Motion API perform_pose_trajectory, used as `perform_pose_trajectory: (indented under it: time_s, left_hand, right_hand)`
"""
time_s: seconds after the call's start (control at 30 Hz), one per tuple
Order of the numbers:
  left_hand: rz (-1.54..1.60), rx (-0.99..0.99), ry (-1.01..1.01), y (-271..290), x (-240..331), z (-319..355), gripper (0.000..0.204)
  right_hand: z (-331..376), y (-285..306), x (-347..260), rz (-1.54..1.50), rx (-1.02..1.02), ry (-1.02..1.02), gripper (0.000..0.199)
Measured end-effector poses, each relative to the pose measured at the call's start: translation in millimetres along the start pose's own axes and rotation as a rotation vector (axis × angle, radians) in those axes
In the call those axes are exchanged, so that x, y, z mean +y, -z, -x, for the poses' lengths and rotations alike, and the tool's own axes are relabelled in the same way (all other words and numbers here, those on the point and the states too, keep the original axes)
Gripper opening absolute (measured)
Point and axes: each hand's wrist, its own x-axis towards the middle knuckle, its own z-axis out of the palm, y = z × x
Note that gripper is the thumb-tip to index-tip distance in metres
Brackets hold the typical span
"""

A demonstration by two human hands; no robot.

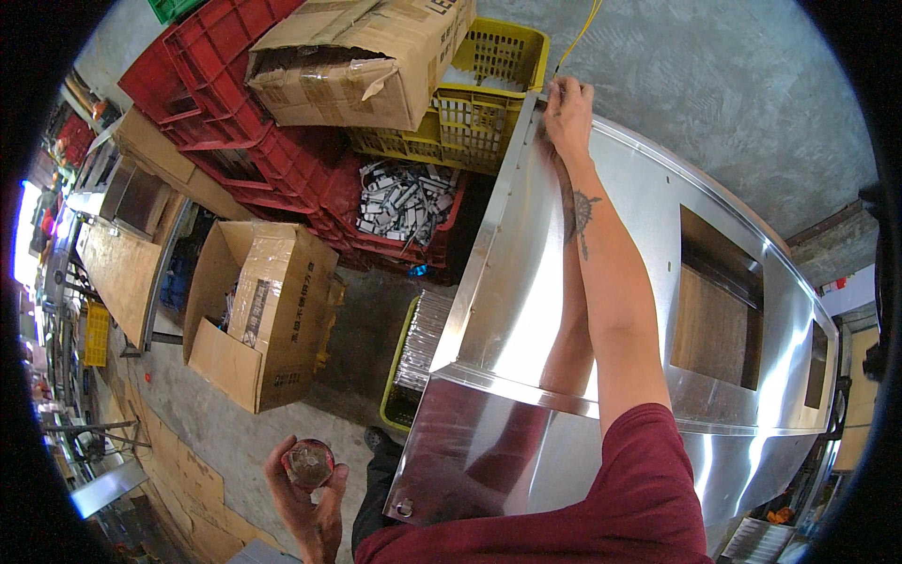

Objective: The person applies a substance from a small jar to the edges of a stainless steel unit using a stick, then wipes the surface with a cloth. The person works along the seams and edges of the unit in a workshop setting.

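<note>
Two hands busy: right hand (567, 111) pinches thin yellow strip (584, 30) at the far corner of the shiny bent sheet-metal panel (526, 282); left hand (305, 489) grasps small round reddish tape roll (308, 462) beside the panel's near end. Taping looks barely started.

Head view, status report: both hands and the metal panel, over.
Right hand stretched to far corner of steel panel, pinching yellow tape strip. Left hand low, cupping round tape measure. Crates and boxes alongside; nothing on the panel.

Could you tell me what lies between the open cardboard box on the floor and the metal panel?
In the head view, a yellow crate of metal strips sits between the cardboard box and the metal panel.
</note>
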Motion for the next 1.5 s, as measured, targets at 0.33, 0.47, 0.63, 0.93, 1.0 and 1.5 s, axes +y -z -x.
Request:
perform_pose_trajectory:
  time_s: [0.33,0.47,0.63,0.93,1.0,1.5]
  left_hand:
    - [0.025,0.014,-0.035,-0.5,5.0,2.9,0.078]
    - [0.034,0.004,-0.026,1.2,8.2,2.9,0.078]
    - [0.023,0.017,-0.03,2.6,2.5,3.9,0.078]
    - [0.013,0.042,-0.03,0.9,-2.1,2.9,0.081]
    - [0.008,0.041,-0.03,1.2,-1.6,2.5,0.081]
    - [0.068,0.028,-0.052,3.2,-9.5,2.8,0.082]
  right_hand:
    - [7.7,5.7,2.0,0.019,-0.007,-0.028,0.018]
    - [7.4,6.7,5.6,0.034,0.029,-0.042,0.017]
    - [8.1,9.6,-7.3,0.006,-0.015,-0.117,0.02]
    - [8.6,11.7,-3.5,0.021,-0.012,-0.052,0.028]
    - [8.1,11.0,-1.0,0.021,-0.004,-0.039,0.024]
    - [9.3,8.4,-3.9,0.016,0.008,-0.065,0.017]
